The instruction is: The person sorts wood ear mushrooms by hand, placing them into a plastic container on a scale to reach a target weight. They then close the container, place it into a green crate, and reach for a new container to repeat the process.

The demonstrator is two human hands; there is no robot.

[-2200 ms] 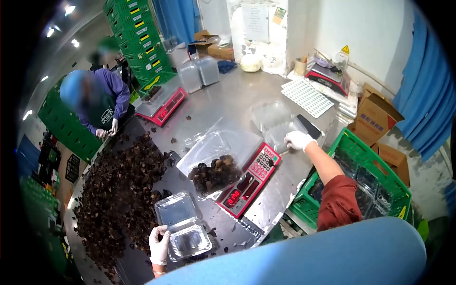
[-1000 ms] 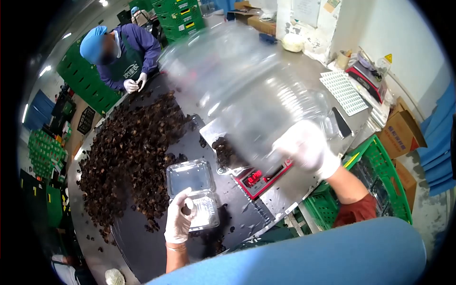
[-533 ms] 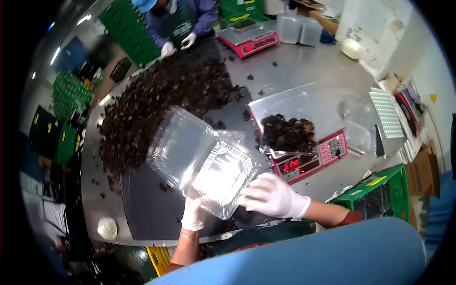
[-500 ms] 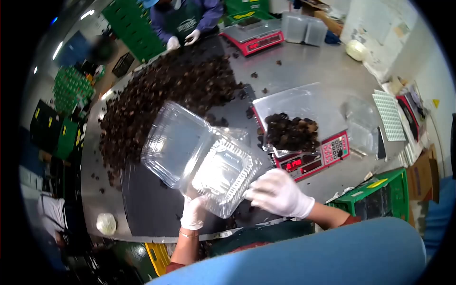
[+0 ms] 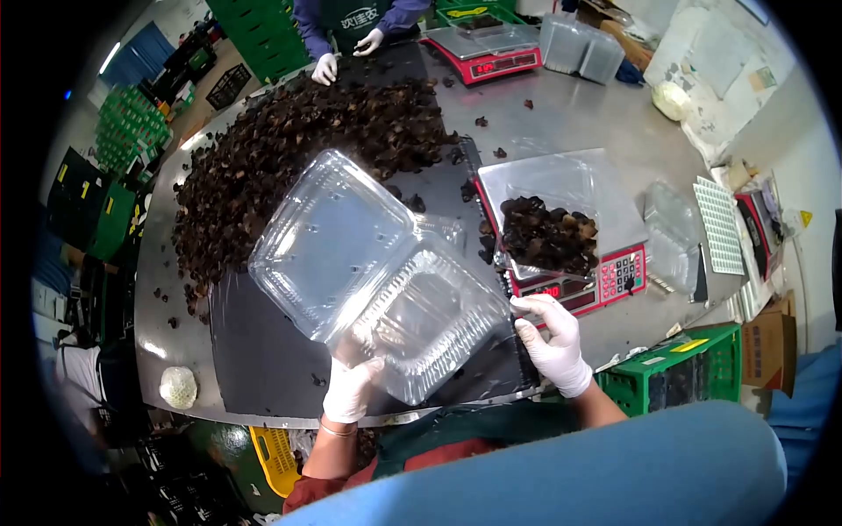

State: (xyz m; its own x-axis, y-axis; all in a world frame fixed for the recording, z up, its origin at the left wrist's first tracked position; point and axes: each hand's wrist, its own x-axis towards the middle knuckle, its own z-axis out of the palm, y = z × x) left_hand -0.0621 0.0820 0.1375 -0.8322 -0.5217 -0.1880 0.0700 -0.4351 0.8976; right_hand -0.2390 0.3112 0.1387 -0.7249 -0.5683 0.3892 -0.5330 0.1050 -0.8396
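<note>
Lid folded back, a clear plastic clamshell box (image 5: 438,316) is held tilted above the dark mat. My left hand (image 5: 353,386), in a white glove, grips its lower edge near the hinge. At the box's right corner is my right hand (image 5: 554,344), also gloved, with thumb and forefinger closed on the rim. Just beyond that hand, a red digital scale (image 5: 621,276) carries another clear box (image 5: 596,188) with dark brown, curled pieces like wood ear mushrooms (image 5: 548,235) in it.
A large heap of the same dark pieces (image 5: 289,158) covers the far left of the metal table (image 5: 605,114). A co-worker's gloved hands (image 5: 346,57) are behind it. More clear boxes (image 5: 671,237) lie right of the scale. A green crate (image 5: 675,368) stands at the near right.
My right hand has moved right, to the box's right corner. The clamshell has turned slightly, and its tray faces me more openly. My left hand keeps its hold.
</note>
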